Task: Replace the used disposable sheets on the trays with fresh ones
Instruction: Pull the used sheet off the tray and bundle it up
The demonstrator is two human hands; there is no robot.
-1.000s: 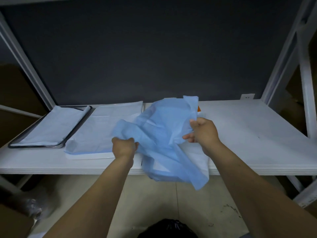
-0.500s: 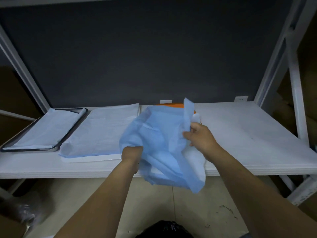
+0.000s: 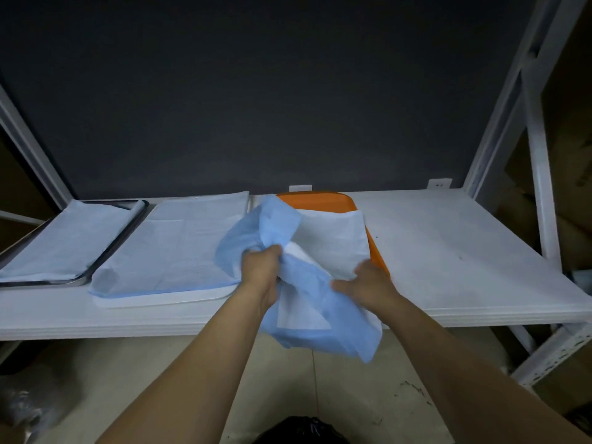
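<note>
Sheet removal looks under way: our left hand clenches a bunch of the used blue sheet just left of the front edge of the orange tray, and our right hand grips it over that edge. Crumpled, white underside showing, the sheet runs from the tray's middle toward us, sagging past its front.
</note>
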